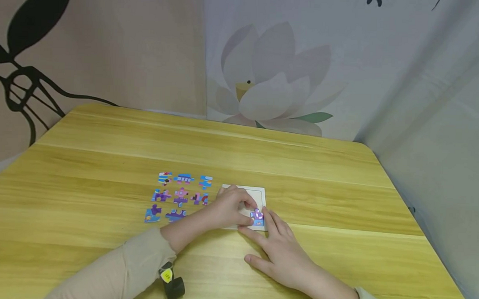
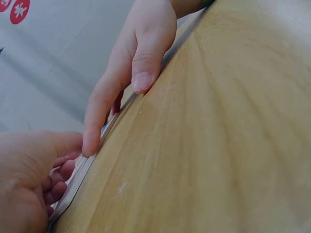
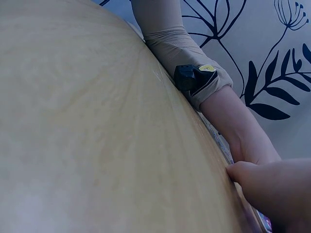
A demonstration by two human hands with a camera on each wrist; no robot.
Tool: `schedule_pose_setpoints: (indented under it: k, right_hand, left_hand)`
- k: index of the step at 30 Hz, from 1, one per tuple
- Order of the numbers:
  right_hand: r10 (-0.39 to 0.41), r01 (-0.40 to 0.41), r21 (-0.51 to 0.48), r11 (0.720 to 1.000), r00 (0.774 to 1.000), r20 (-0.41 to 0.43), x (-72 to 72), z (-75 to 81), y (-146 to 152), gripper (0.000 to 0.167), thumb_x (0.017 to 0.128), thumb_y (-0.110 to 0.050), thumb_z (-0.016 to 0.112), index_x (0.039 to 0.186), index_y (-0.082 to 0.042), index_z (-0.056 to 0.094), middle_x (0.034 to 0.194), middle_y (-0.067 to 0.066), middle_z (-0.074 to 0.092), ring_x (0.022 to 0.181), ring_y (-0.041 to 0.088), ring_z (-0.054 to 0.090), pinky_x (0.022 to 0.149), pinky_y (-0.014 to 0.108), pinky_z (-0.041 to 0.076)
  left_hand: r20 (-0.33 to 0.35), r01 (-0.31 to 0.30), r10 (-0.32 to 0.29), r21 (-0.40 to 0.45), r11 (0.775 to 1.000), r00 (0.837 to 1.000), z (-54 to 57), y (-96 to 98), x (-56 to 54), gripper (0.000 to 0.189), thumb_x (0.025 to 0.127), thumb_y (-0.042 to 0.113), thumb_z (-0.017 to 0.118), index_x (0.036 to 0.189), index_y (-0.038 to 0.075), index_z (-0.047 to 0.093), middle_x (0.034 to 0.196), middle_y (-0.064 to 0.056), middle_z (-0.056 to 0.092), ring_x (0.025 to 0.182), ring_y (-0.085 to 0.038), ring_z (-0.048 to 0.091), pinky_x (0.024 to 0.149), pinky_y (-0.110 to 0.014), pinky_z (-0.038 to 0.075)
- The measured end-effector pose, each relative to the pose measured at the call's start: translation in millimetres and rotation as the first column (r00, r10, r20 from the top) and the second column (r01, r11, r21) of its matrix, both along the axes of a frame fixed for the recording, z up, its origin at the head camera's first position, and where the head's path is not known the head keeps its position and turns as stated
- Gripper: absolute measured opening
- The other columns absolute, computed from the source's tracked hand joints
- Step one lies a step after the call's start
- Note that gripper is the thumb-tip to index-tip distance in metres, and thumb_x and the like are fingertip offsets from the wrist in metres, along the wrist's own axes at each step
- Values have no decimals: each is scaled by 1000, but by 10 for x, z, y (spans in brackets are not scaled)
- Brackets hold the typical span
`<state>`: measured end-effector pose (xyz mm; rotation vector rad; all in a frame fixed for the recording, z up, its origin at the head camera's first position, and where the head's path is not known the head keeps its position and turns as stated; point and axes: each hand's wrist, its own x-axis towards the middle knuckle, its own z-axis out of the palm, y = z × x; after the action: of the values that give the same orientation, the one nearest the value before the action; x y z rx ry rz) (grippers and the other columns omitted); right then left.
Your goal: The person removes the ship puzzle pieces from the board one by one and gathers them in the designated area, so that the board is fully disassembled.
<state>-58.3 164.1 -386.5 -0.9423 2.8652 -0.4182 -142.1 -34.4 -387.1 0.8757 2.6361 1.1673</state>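
Observation:
A pale square puzzle tray (image 1: 261, 193) lies on the table, with one purple and blue puzzle piece (image 1: 258, 217) in its near right corner. My left hand (image 1: 234, 206) reaches over the tray and pinches that piece between thumb and index finger, hiding much of the tray. From the right, my right hand (image 1: 279, 250) rests with extended fingers at the tray's near and right edges, one fingertip right beside the piece. In the left wrist view, the right hand's index finger (image 2: 92, 128) touches the tray rim, close to the left hand (image 2: 29, 179).
Several loose puzzle pieces (image 1: 180, 195) lie in rows left of the tray, partly behind the left forearm. A black wrist camera (image 1: 174, 288) hangs at the left sleeve. The wooden table (image 1: 321, 183) ends at a patterned wall behind.

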Motion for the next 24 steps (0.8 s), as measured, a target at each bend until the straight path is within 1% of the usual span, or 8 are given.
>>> schedule_pose_setpoints:
  k: [2,5,8,10,11,14,17,24]
  right_hand:
    - [-4,4,1,1000,1000,4,2,0,-2,55,94,-59,45,145,-41,37,156,21,6,142,37,6,108,58,13]
    - [-7,7,2,1000,1000,3,2,-4,-3,55,94,-59,45,145,-41,38,156,22,6,142,37,6,108,57,13]
    - [-9,9,-2,1000,1000,5,0,-8,-2,54,94,-59,46,145,-42,38,156,22,6,142,37,6,109,57,13]
    - [-9,9,-5,1000,1000,9,-1,-7,1,55,94,-59,46,145,-42,38,156,22,5,142,37,6,109,57,13]
    - [-9,9,-8,1000,1000,11,-3,-6,2,55,93,-59,46,145,-43,37,156,22,5,142,37,6,109,57,13]
    - [-7,7,-14,1000,1000,14,-10,-4,4,55,93,-60,46,145,-44,37,156,22,5,142,38,7,109,57,13]
    - [-3,4,-22,1000,1000,9,-17,-7,6,55,93,-60,47,144,-44,38,156,22,7,142,38,8,108,58,14]
    - [-3,3,-25,1000,1000,1,-23,-14,9,55,92,-60,49,144,-43,40,157,20,8,142,37,9,108,56,14]
  left_hand:
    - [-3,5,-5,5,1000,1000,-4,-1,0,27,74,18,83,97,15,71,91,10,62,88,-12,45,94,-45,27]
    - [-8,16,-16,7,1000,1000,-8,-2,-5,27,74,18,83,98,14,71,93,9,65,91,-13,47,103,-50,21]
    - [-3,18,-18,7,1000,1000,-8,0,-7,27,74,18,83,97,15,71,94,9,66,95,-13,49,107,-51,16]
    - [2,17,-17,7,1000,1000,-10,3,-9,27,74,19,83,97,15,71,95,10,67,95,-13,49,106,-50,17]
    - [4,15,-15,7,1000,1000,-8,4,-8,27,74,18,83,97,15,71,94,10,67,95,-13,49,105,-49,19]
    - [12,14,-15,11,1000,1000,-3,3,-8,26,74,18,83,97,15,71,92,11,66,91,-12,48,97,-44,26]
    - [22,17,-18,20,1000,1000,3,4,-15,25,74,17,83,96,15,71,88,14,66,89,-12,49,89,-42,29]
    - [66,16,-20,52,999,998,4,9,-25,23,75,15,83,95,15,71,81,16,64,86,-10,52,89,-41,30]
